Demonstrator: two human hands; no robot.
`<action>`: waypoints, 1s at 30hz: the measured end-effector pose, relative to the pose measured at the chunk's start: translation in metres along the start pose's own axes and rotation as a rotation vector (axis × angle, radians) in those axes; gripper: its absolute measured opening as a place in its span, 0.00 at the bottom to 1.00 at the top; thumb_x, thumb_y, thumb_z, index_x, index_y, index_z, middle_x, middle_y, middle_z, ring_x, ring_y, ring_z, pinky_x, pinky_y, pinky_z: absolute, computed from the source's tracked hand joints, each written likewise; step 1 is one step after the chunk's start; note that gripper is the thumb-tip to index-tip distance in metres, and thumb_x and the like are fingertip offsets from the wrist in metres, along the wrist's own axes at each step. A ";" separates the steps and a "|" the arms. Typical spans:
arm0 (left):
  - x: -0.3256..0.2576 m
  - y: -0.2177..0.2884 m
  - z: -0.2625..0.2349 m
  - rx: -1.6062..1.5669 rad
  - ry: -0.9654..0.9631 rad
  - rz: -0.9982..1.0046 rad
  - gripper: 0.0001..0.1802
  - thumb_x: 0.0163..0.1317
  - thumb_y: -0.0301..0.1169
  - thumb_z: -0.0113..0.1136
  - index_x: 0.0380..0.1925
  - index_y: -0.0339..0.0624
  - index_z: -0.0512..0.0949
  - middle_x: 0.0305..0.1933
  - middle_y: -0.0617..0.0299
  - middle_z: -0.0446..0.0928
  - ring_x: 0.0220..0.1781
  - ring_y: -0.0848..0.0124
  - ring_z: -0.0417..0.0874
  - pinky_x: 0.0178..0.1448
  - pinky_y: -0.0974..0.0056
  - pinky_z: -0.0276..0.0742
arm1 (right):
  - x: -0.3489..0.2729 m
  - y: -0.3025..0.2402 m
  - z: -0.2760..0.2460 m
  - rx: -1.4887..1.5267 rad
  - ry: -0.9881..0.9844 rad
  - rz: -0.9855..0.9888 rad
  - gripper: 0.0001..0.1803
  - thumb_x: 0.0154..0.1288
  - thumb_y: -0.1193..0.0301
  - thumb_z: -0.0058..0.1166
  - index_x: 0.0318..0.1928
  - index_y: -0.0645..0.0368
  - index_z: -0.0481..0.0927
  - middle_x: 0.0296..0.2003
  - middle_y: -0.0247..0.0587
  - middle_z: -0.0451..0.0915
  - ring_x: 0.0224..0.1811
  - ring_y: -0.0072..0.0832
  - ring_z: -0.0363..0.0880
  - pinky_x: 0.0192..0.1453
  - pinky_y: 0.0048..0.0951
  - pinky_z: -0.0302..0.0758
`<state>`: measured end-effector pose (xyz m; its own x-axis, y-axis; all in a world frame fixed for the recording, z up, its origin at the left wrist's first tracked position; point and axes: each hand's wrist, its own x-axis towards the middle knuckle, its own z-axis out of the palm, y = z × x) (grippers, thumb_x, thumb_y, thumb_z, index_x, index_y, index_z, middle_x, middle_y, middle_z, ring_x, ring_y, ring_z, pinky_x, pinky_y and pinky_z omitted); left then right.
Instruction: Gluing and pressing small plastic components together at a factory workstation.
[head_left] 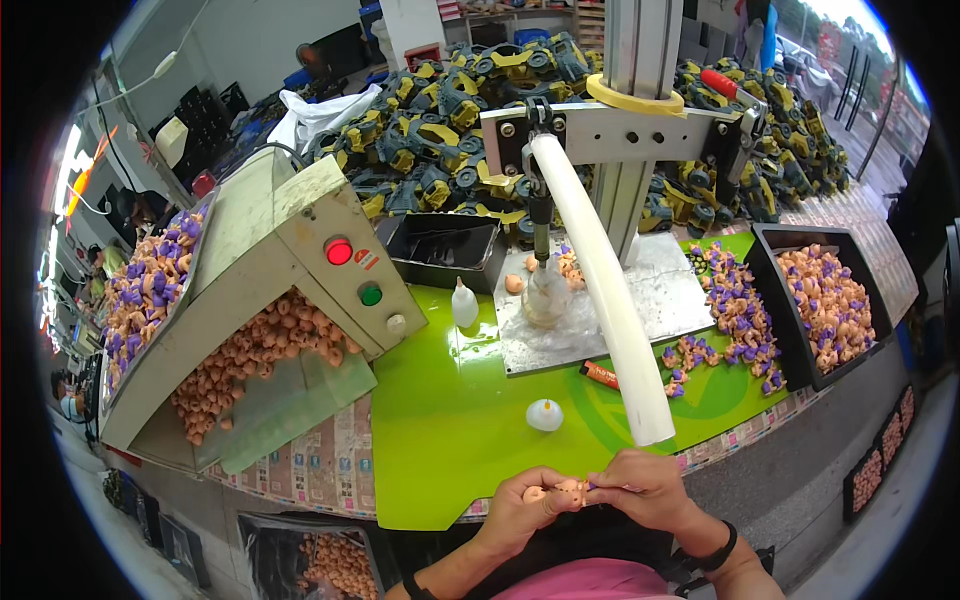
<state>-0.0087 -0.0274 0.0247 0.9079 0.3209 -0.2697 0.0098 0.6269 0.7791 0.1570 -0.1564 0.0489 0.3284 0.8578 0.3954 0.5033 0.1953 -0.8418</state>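
Note:
Near the front edge of the green mat (420,440), my left hand (518,512) is closed around a small peach-coloured doll figure (566,493). My right hand (648,490) pinches the right end of that same figure, where a bit of purple shows between the fingertips. Its exact parts are mostly covered by my fingers. Beyond my hands, a white squeeze bottle (545,415) stands on the mat. The long white handle (600,300) of a lever press slants down toward my right hand, and several peach pieces (514,284) lie on the press's metal plate (540,350).
At left, a beige machine (310,225) holds round peach pieces in its opening. Loose purple-and-peach figures (740,310) lie on the right, beside a full black bin (775,265). Another white bottle (464,303) and an orange tube (600,375) stand nearer the press. Toy vehicles (430,140) pile behind.

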 end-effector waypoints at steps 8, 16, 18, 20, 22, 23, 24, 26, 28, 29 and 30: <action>0.002 0.003 -0.004 -0.029 -0.019 -0.055 0.12 0.66 0.31 0.59 0.45 0.35 0.76 0.38 0.62 0.80 0.29 0.83 0.72 0.26 0.79 0.62 | 0.023 -0.006 -0.012 -0.133 -0.067 -0.071 0.09 0.53 0.75 0.67 0.37 0.60 0.85 0.25 0.40 0.81 0.26 0.34 0.80 0.31 0.31 0.73; -0.006 0.024 -0.013 -0.233 0.086 -0.040 0.14 0.70 0.34 0.50 0.50 0.37 0.70 0.41 0.58 0.77 0.31 0.79 0.72 0.25 0.77 0.61 | 0.163 -0.074 -0.043 -0.441 0.107 -0.758 0.14 0.53 0.77 0.61 0.44 0.59 0.82 0.49 0.45 0.81 0.47 0.39 0.78 0.51 0.34 0.73; -0.009 0.028 -0.016 -0.238 0.091 -0.020 0.15 0.70 0.34 0.50 0.51 0.37 0.70 0.41 0.58 0.77 0.32 0.78 0.72 0.26 0.76 0.62 | 0.198 -0.082 -0.052 -0.449 0.228 -0.855 0.18 0.57 0.76 0.59 0.50 0.59 0.81 0.53 0.48 0.79 0.51 0.42 0.78 0.56 0.37 0.72; -0.014 0.029 -0.017 -0.252 0.104 -0.005 0.15 0.70 0.34 0.50 0.51 0.37 0.70 0.41 0.58 0.77 0.32 0.78 0.73 0.27 0.76 0.63 | 0.243 -0.088 -0.058 -0.435 0.410 -0.942 0.18 0.63 0.72 0.56 0.54 0.62 0.77 0.56 0.50 0.77 0.54 0.46 0.76 0.60 0.39 0.70; -0.016 0.031 -0.018 -0.240 0.148 0.025 0.16 0.70 0.35 0.50 0.52 0.38 0.70 0.41 0.61 0.77 0.33 0.78 0.73 0.27 0.75 0.64 | 0.269 -0.091 -0.063 -0.383 0.401 -0.861 0.19 0.65 0.71 0.54 0.55 0.62 0.76 0.56 0.50 0.76 0.55 0.46 0.76 0.60 0.38 0.70; -0.017 0.033 -0.021 -0.236 0.145 0.026 0.16 0.70 0.35 0.50 0.52 0.38 0.70 0.41 0.61 0.77 0.33 0.78 0.73 0.27 0.75 0.64 | 0.275 -0.089 -0.064 -0.326 0.388 -0.779 0.19 0.67 0.69 0.52 0.56 0.63 0.74 0.56 0.50 0.76 0.55 0.46 0.76 0.61 0.38 0.70; -0.018 0.035 -0.025 -0.231 0.168 0.024 0.15 0.70 0.34 0.51 0.52 0.38 0.70 0.41 0.62 0.77 0.33 0.78 0.73 0.27 0.75 0.64 | 0.276 -0.087 -0.063 -0.324 0.387 -0.782 0.19 0.67 0.69 0.52 0.56 0.63 0.74 0.56 0.50 0.76 0.55 0.46 0.76 0.61 0.38 0.70; -0.022 0.041 -0.030 -0.225 0.186 0.022 0.15 0.69 0.33 0.51 0.52 0.39 0.71 0.40 0.63 0.77 0.34 0.79 0.73 0.27 0.76 0.64 | 0.271 -0.078 -0.068 -0.078 0.328 -0.306 0.18 0.69 0.68 0.50 0.56 0.63 0.74 0.54 0.50 0.77 0.56 0.46 0.76 0.61 0.36 0.70; -0.027 0.051 -0.033 -0.238 0.231 0.063 0.14 0.69 0.31 0.52 0.51 0.40 0.71 0.40 0.65 0.77 0.33 0.79 0.72 0.26 0.76 0.64 | 0.250 -0.057 -0.058 -0.233 0.446 -0.458 0.15 0.63 0.72 0.55 0.49 0.62 0.78 0.46 0.48 0.80 0.51 0.46 0.77 0.58 0.37 0.71; -0.029 0.053 -0.038 -0.242 0.241 0.069 0.14 0.69 0.31 0.52 0.51 0.40 0.71 0.40 0.65 0.77 0.33 0.79 0.72 0.26 0.76 0.64 | 0.233 -0.049 -0.052 -0.335 0.443 -0.480 0.13 0.61 0.74 0.56 0.47 0.62 0.79 0.44 0.48 0.81 0.49 0.45 0.77 0.57 0.37 0.72; -0.033 0.054 -0.046 -0.239 0.286 0.099 0.13 0.68 0.31 0.53 0.51 0.40 0.72 0.40 0.64 0.77 0.31 0.79 0.72 0.25 0.76 0.63 | 0.218 -0.036 -0.043 -0.432 0.359 -0.417 0.11 0.59 0.75 0.57 0.43 0.62 0.80 0.47 0.48 0.80 0.49 0.43 0.78 0.57 0.36 0.72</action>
<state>-0.0575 0.0289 0.0498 0.7458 0.5521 -0.3728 -0.2005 0.7197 0.6647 0.2446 0.0033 0.1809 0.2448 0.5278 0.8133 0.8931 0.2038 -0.4011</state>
